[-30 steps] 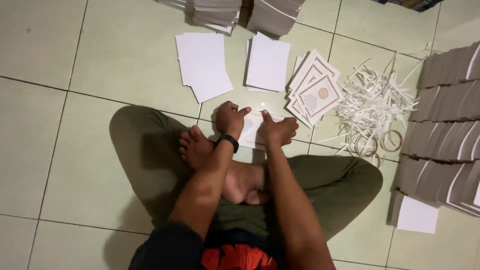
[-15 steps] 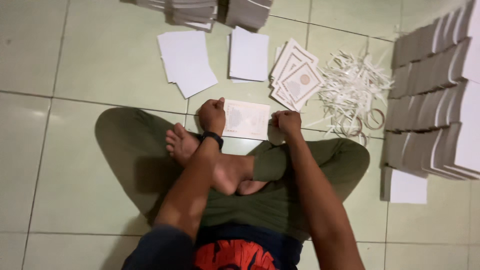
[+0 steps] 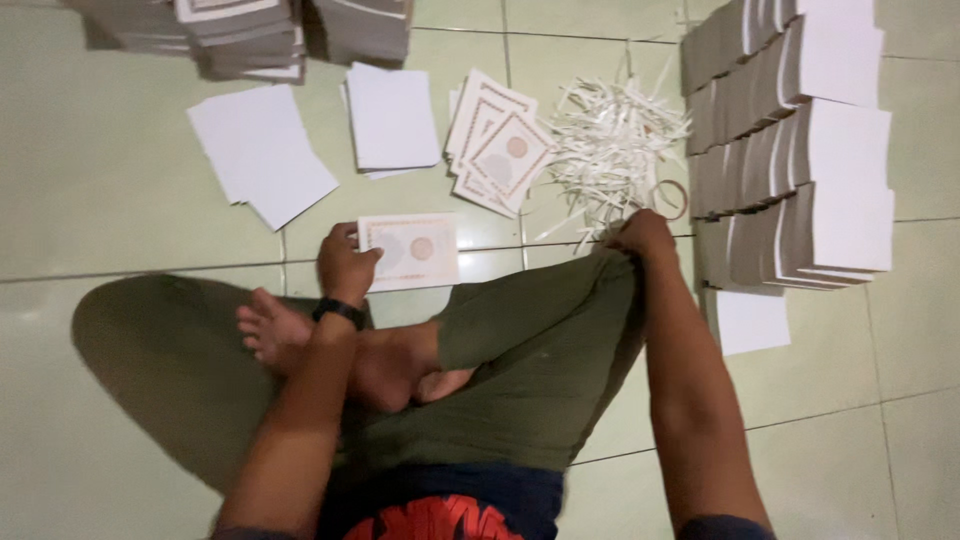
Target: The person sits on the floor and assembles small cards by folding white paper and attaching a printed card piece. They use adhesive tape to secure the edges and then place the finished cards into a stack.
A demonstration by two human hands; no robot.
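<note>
While left hand [image 3: 345,265] pinches bordered card [image 3: 410,250] | right hand [image 3: 645,235] fisted beside paper strips [image 3: 610,145]

A single head camera looks steeply down from above a person sitting cross-legged on a tiled floor [image 3: 120,200]. It sits close: knees fill the lower frame, paper stacks [image 3: 800,150] reach the upper right edge.

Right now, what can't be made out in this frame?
Head view only:
- Right hand: fingers hidden behind the knee; whether it grips any paper strips is unclear.
- Left hand: fingertips on the printed card; its print is too small.
- Top stacks: cut by the upper edge.
- Right stacks: count blurred.
</note>
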